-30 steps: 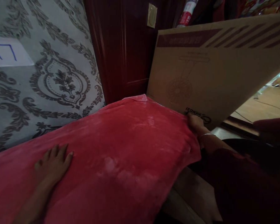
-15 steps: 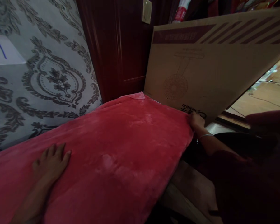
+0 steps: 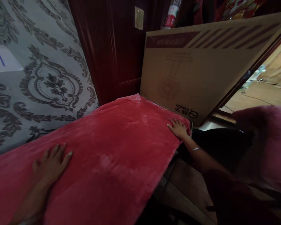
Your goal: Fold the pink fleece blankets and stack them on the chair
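A plush red cloth [image 3: 112, 134] covers a long flat surface that runs from the lower left to the cardboard box. My left hand [image 3: 50, 162] lies flat on the cloth at the left, fingers spread. Near the cloth's far right corner, my right hand [image 3: 178, 128] rests palm down with its fingers apart. A bracelet shows on the right wrist. One edge of the cloth is folded over at the back [image 3: 134, 97]. What lies under the cloth is hidden.
A large cardboard box [image 3: 178, 72] stands upright behind the cloth, a bottle [image 3: 171, 15] behind its top edge. Patterned wallpaper [image 3: 58, 81] and a dark red door panel [image 3: 103, 47] border the left and back. Pink fabric [image 3: 273, 147] hangs over something at the right.
My right hand has let go of the cloth's right edge and moved left onto its top, fingers now spread. My left hand stays in place. The view has shifted slightly right.
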`<action>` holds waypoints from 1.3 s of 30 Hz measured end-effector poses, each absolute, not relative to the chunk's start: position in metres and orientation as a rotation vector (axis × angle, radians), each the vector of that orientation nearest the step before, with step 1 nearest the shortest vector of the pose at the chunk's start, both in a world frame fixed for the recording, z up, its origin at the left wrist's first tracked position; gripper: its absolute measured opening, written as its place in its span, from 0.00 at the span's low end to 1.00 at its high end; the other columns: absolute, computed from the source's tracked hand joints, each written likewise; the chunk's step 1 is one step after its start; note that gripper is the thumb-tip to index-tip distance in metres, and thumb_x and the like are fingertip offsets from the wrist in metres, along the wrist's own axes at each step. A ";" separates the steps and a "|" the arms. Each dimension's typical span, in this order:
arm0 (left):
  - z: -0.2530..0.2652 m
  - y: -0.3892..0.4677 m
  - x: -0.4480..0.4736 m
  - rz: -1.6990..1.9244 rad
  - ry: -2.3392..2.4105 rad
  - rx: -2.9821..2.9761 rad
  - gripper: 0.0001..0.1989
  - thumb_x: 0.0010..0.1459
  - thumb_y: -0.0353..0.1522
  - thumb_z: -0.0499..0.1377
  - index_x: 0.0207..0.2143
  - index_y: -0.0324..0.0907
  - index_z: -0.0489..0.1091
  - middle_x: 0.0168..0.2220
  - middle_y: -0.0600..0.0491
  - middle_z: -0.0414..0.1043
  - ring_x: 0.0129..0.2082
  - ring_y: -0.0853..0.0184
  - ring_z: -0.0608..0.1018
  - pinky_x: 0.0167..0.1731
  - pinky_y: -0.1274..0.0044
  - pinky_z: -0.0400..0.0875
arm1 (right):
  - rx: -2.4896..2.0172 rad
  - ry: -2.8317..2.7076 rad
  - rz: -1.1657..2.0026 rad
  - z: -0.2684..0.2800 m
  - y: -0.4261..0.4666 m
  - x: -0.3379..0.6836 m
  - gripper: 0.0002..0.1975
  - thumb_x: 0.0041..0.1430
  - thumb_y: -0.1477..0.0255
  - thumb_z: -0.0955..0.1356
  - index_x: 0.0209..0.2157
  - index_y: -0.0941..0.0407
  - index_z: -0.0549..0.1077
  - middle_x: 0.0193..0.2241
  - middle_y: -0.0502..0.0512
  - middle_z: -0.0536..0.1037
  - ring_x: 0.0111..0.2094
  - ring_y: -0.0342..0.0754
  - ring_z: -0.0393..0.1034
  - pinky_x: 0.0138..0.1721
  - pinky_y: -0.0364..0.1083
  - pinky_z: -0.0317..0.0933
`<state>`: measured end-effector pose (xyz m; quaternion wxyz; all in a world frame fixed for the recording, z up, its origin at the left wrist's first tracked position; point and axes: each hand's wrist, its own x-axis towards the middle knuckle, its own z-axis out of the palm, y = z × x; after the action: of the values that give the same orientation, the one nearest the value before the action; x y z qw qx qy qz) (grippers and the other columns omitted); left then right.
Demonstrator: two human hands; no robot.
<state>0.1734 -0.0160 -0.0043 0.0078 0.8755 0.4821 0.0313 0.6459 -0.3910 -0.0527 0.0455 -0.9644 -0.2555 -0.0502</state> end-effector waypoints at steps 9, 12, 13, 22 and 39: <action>0.020 -0.033 0.175 -0.024 1.462 2.691 0.35 0.69 0.45 0.36 0.71 0.35 0.52 0.73 0.38 0.43 0.72 0.44 0.49 0.63 0.46 0.48 | -2.933 -0.724 0.045 -0.031 -0.390 0.638 0.30 0.71 0.57 0.55 0.70 0.50 0.56 0.71 0.61 0.54 0.70 0.63 0.46 0.64 0.67 0.48; 0.033 -0.047 0.170 -0.159 1.467 2.682 0.35 0.68 0.45 0.38 0.71 0.35 0.50 0.73 0.39 0.43 0.72 0.46 0.49 0.66 0.50 0.47 | -2.918 -0.728 0.110 -0.020 -0.385 0.627 0.30 0.70 0.57 0.55 0.69 0.50 0.58 0.70 0.63 0.56 0.69 0.66 0.49 0.62 0.72 0.50; 0.034 -0.055 0.166 -0.180 1.455 2.698 0.35 0.68 0.45 0.39 0.71 0.35 0.51 0.73 0.39 0.44 0.72 0.47 0.50 0.66 0.51 0.48 | -2.907 -0.744 0.115 -0.018 -0.383 0.621 0.30 0.71 0.56 0.55 0.70 0.49 0.57 0.70 0.63 0.55 0.69 0.67 0.48 0.61 0.73 0.49; -0.017 -0.191 0.067 -0.070 0.891 2.990 0.31 0.66 0.44 0.48 0.68 0.46 0.60 0.71 0.45 0.52 0.71 0.51 0.56 0.65 0.55 0.55 | -2.822 -0.929 -0.004 -0.043 -0.393 0.556 0.31 0.71 0.53 0.53 0.70 0.48 0.55 0.72 0.57 0.50 0.71 0.63 0.41 0.65 0.68 0.46; -0.040 -0.322 -0.015 0.221 1.275 2.901 0.30 0.65 0.30 0.52 0.69 0.43 0.57 0.70 0.44 0.55 0.71 0.55 0.57 0.67 0.55 0.53 | -2.764 -0.886 0.109 -0.042 -0.410 0.542 0.32 0.72 0.58 0.53 0.71 0.57 0.54 0.72 0.64 0.49 0.70 0.66 0.41 0.63 0.68 0.41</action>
<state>-0.0146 -0.3224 -0.0401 -0.0173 0.9131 0.4013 0.0697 0.5418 -0.4102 -0.0418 0.1181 -0.9449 -0.3030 0.0372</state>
